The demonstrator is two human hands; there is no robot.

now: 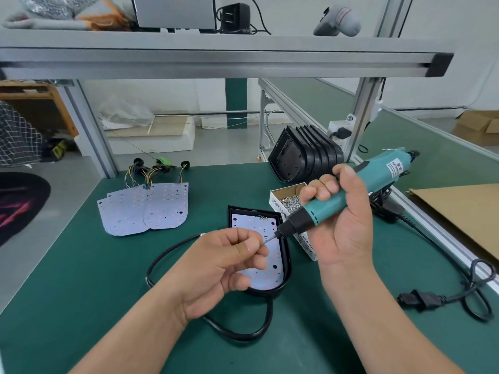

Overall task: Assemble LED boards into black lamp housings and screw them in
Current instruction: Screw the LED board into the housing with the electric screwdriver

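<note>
Fingers point(249, 245) of the left hand point(224, 263) were pinched together on the bit point(270, 238) of a teal electric screwdriver point(383, 168), probably seating a screw too small to make out. Right hand point(348, 225) was wrapped round the tool's body. Beneath them an LED board point(270, 276) lay inside a black lamp housing point(260, 292) on the green bench point(81, 292), beside an open box of screws point(290, 205). Screw-driving seemed in hand; next, the tip needed lowering squarely onto a board hole

Head-worn view, forward-down, close over table point(81, 292)
</note>
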